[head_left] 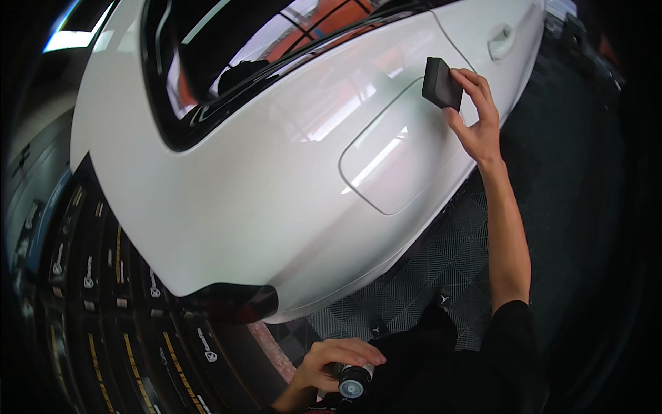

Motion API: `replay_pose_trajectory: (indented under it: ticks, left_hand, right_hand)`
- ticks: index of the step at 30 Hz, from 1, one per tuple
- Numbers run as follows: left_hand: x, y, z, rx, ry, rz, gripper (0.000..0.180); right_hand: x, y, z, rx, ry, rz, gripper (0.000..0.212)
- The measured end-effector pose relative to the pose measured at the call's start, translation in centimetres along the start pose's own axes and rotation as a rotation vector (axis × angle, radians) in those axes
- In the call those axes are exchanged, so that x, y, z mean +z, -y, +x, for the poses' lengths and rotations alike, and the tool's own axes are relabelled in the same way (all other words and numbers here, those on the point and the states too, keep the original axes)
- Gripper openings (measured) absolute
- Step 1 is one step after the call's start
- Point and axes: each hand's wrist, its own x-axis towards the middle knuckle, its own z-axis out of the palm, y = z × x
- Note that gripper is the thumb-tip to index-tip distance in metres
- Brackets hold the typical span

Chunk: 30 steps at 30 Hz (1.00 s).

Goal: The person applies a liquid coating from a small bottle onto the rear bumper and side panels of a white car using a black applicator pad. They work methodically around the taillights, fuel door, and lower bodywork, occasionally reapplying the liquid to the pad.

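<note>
My right hand (477,110) reaches out over the side of a white car (227,214), its thumb and fingers closed on the edges of a dark grey foam applicator block (441,84). The block is at the body panel, by the upper corner of the fuel door (386,162); whether it touches the paint I cannot tell. Low in front of my body, my left hand (336,359) is wrapped round a small bottle (353,381) with a dark cap and a pale round end facing up. Part of the bottle is hidden by the fingers.
Dark side glass (221,62) lies above the panel, and a tail light (231,302) sits at the car's lower corner. A door handle (501,43) is at upper right. Dark boxes (103,331) line the left. Patterned black floor tiles (441,255) run beside the car.
</note>
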Motion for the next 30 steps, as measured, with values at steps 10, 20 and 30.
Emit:
replay_pose_trajectory:
  ticks: [10, 20, 30]
  left_hand:
    - [-2.1, -5.7, -7.6, 0.219, -0.114, 0.099, 0.048]
    - [-5.1, -9.3, -15.3, 0.342, -0.337, 0.261, 0.05]
    - [-6.5, -10.2, -19.1, 0.392, -0.382, 0.245, 0.05]
  right_hand:
    - [17.7, 25.8, 3.8, -0.696, 0.409, 0.077, 0.058]
    - [27.3, 31.9, 16.7, -0.708, 0.02, -0.077, 0.046]
    - [32.9, 34.1, 13.3, -0.578, -0.012, -0.155, 0.045]
